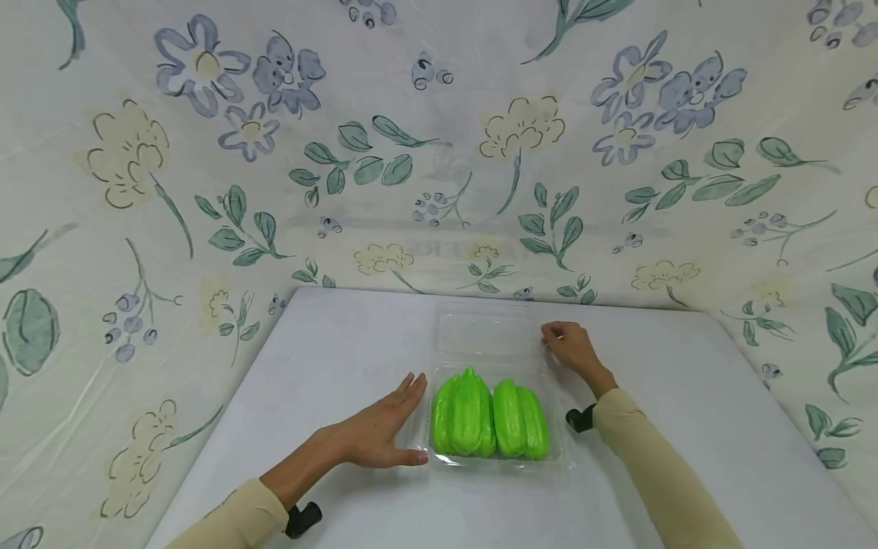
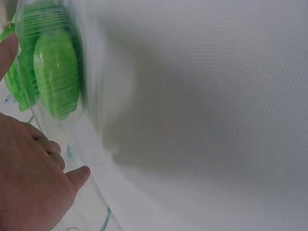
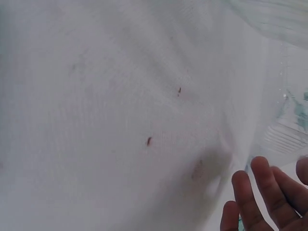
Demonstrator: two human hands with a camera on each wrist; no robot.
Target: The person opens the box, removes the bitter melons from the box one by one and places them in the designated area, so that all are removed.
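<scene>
A clear plastic clamshell box (image 1: 559,450) lies on the white table with its lid (image 1: 488,335) folded back, away from me. Inside its base sit two glossy bright green ridged pieces, shaped like star fruit: a left piece (image 1: 466,415) and a right piece (image 1: 519,419). My left hand (image 1: 380,427) is at the box's left side, fingers stretched out and thumb apart near the front left corner. Beside the lid's right edge is my right hand (image 1: 569,345), its fingers loosely bent. In the right wrist view the fingers (image 3: 269,190) show nothing held between them.
The white table (image 1: 343,335) meets a flower-patterned cloth (image 1: 439,191) at the back and sides. A black wrist-strap part (image 1: 304,520) shows under the left sleeve, and another black part (image 1: 581,418) by the right cuff. Small dark marks (image 3: 149,141) dot the white surface.
</scene>
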